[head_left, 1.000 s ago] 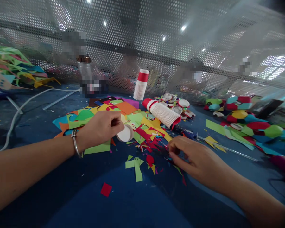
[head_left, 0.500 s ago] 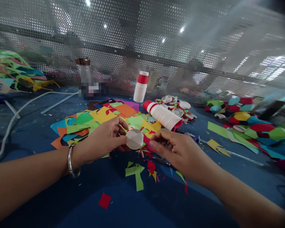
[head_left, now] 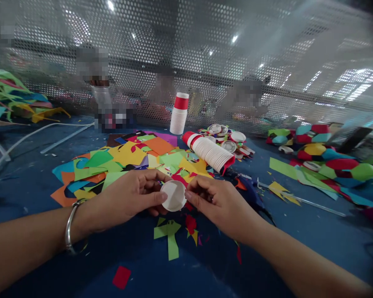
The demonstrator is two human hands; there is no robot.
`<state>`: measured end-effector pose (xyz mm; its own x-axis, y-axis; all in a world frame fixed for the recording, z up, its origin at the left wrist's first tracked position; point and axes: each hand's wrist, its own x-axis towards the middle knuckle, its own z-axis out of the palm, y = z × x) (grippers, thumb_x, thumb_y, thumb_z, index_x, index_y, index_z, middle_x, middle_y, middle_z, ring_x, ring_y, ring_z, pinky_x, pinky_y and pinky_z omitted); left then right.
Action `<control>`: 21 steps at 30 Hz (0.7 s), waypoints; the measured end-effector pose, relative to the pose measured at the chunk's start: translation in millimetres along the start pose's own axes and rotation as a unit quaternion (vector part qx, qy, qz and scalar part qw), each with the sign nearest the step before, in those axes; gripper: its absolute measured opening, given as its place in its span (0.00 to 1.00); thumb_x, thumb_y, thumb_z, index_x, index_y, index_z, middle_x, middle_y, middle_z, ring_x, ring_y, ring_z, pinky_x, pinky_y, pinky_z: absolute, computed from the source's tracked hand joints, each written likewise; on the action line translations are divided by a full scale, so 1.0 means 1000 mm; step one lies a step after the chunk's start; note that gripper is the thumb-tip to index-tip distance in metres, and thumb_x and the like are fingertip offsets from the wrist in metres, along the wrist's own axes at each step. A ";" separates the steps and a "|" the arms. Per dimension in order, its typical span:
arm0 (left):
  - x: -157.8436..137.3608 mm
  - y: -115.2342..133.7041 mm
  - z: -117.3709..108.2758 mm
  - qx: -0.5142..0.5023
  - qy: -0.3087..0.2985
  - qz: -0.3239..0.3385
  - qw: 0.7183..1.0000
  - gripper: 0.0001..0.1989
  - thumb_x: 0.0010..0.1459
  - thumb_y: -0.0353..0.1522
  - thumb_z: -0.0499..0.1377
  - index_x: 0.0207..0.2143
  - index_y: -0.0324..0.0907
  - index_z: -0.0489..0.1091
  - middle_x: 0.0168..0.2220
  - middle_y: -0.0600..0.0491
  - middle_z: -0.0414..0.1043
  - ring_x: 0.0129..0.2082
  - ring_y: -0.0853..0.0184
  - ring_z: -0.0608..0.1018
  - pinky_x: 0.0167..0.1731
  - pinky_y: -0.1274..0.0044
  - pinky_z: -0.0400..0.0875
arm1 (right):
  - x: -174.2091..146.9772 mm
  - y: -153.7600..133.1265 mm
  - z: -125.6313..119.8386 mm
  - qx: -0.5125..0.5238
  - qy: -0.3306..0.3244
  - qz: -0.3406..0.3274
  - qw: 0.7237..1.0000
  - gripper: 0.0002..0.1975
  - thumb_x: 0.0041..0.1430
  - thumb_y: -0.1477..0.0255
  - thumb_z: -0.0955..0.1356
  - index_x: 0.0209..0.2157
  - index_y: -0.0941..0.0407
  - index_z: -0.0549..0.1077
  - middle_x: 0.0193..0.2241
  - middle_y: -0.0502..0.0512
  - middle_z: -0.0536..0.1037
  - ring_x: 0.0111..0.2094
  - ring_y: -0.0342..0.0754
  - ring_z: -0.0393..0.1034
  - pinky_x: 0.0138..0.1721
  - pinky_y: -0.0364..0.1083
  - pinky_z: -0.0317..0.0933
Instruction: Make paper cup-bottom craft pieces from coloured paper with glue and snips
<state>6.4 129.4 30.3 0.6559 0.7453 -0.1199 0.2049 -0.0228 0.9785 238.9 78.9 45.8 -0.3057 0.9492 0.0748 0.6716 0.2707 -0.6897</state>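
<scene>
A small round white disc with a raised rim [head_left: 173,196], like the bottom of a paper cup, is held up above the blue table. My left hand [head_left: 136,194], with a silver bangle at the wrist, pinches its left edge between thumb and fingers. On the other side, the thumb and fingertips of my right hand [head_left: 219,203] are closed at the disc's right edge. Just beyond both hands lies a heap of coloured paper scraps [head_left: 129,154]. Nearer to me are a green paper piece [head_left: 172,238] and a red paper square [head_left: 122,277].
A stack of paper cups [head_left: 179,114] stands upright; another stack [head_left: 209,152] lies on its side. Behind it is a pile of cut cup bottoms [head_left: 229,145]. Coloured paper shapes [head_left: 338,169] lie at right, a cable [head_left: 27,134] at left. A perforated metal screen [head_left: 202,49] rises behind.
My right hand has moved left and reached the disc's edge. The left hand keeps its pinch on the disc. The view has shifted slightly.
</scene>
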 end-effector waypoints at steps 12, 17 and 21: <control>-0.002 0.005 -0.015 0.232 0.038 -0.022 0.972 0.26 0.64 0.41 0.60 0.63 0.46 0.68 0.31 0.53 0.80 0.26 0.65 0.81 0.24 0.76 0.74 | -0.005 0.007 -0.011 -0.006 0.107 -0.026 0.994 0.10 0.69 0.64 0.66 0.34 0.54 0.73 0.26 0.47 0.72 0.26 0.43 0.62 0.25 0.43 0.56; -0.034 0.023 0.008 0.397 0.142 0.177 0.889 0.25 0.66 0.37 0.55 0.65 0.56 0.66 0.54 0.48 0.75 0.43 0.60 0.80 0.45 0.66 0.77 | -0.005 0.006 -0.015 -0.049 0.129 -0.044 0.989 0.09 0.69 0.67 0.67 0.33 0.54 0.73 0.25 0.47 0.74 0.25 0.42 0.64 0.26 0.42 0.56; -0.072 0.023 0.038 0.344 -0.107 0.165 0.918 0.29 0.56 0.43 0.56 0.60 0.77 0.66 0.47 0.60 0.80 0.47 0.58 0.80 0.35 0.67 0.78 | -0.005 0.011 -0.015 -0.064 0.138 -0.044 0.987 0.10 0.68 0.65 0.67 0.34 0.53 0.74 0.24 0.47 0.74 0.24 0.43 0.63 0.24 0.42 0.56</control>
<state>-8.6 49.9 54.9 0.8773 0.4759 0.0623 0.3317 -0.6949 0.6380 257.9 79.7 48.1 -0.1827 0.9240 0.3358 0.7361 0.3549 -0.5763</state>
